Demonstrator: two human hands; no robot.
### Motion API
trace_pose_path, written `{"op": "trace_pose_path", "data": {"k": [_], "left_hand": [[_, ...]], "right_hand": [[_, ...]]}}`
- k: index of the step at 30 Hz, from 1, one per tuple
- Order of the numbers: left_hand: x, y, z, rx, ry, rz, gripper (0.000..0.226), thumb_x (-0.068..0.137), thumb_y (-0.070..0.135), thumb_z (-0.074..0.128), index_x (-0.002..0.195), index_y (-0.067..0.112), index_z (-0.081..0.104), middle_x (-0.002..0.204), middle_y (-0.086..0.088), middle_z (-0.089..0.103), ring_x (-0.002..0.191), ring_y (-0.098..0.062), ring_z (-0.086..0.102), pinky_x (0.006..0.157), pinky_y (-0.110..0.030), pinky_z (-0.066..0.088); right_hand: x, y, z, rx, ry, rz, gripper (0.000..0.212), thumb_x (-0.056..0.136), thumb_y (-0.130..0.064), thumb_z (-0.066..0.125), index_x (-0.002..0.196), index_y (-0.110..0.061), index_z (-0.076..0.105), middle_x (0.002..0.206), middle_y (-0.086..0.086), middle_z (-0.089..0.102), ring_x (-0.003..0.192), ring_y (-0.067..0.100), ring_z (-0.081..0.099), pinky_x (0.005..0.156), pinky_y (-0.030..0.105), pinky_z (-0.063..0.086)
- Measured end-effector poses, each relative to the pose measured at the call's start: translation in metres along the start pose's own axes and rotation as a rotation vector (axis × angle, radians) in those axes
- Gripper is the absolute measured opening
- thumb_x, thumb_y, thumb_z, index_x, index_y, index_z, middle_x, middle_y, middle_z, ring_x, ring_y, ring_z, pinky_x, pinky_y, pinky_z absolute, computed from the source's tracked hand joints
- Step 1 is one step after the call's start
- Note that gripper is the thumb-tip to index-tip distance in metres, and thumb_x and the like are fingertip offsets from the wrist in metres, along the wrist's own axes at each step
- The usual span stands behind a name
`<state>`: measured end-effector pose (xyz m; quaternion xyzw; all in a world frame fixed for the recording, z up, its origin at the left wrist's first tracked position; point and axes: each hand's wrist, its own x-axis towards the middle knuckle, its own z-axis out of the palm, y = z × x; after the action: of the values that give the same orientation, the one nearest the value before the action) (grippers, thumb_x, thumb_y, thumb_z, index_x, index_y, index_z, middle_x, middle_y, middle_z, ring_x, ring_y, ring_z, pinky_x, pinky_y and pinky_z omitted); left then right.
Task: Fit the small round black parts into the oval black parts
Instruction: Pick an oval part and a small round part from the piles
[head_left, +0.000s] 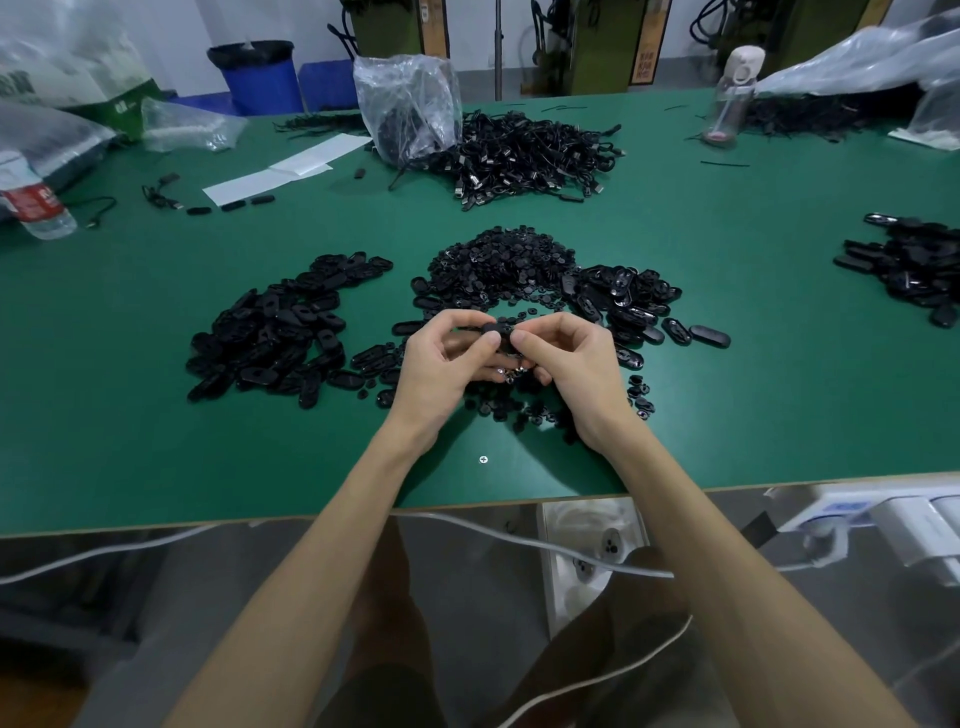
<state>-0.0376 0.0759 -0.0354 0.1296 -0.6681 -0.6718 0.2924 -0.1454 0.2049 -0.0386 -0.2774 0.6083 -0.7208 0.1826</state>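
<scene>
Oval part (492, 332) is pinched between the fingertips of the left hand (441, 364) and right hand (571, 358), over the table (156, 441), at 6 o'clock of the round-part heap (498, 260). It looks light, stiff and smooth, so I'd hold it by its rim and keep the socket clear.

Small assembly workshop, broad green worktable (727, 395), heap of oval black parts (275, 332) at 9 o'clock, small round black parts (498, 260) at 12, cable pile (535, 156) beyond, green machines (602, 47) by back wall
</scene>
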Motion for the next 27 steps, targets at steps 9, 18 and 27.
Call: {"op": "trace_pose_path", "data": {"k": [9,18,27], "left_hand": [[-0.0008,-0.0004,-0.0026,-0.124,0.054,-0.070,0.018,0.095,-0.002,0.071,0.110,-0.007,0.062,0.106,-0.022,0.075,0.100,-0.036,0.077,0.090,-0.035,0.062],[0.0006,0.0019,-0.0069,-0.131,-0.031,-0.116,0.023,0.089,0.012,0.079,0.106,-0.001,0.070,0.105,-0.021,0.077,0.097,-0.033,0.076,0.088,-0.036,0.062],[0.0018,0.0010,-0.0080,-0.126,-0.026,-0.096,0.029,0.086,0.018,0.080,0.106,0.001,0.071,0.106,-0.024,0.075,0.095,-0.031,0.075,0.088,-0.036,0.060]], "right_hand": [[0.0006,0.0026,-0.0010,-0.031,0.000,-0.021,0.002,0.090,-0.015,0.079,0.089,-0.015,0.078,0.065,-0.005,0.065,0.055,0.008,0.050,0.053,0.019,0.043],[0.0021,0.0046,-0.0004,-0.074,0.000,-0.023,0.004,0.089,-0.017,0.080,0.091,-0.015,0.077,0.075,-0.004,0.073,0.062,0.004,0.056,0.056,0.017,0.047],[0.0017,0.0042,0.0009,-0.108,0.009,-0.021,0.007,0.090,-0.016,0.080,0.092,-0.011,0.076,0.074,-0.005,0.073,0.061,0.002,0.057,0.054,0.018,0.046]]}}
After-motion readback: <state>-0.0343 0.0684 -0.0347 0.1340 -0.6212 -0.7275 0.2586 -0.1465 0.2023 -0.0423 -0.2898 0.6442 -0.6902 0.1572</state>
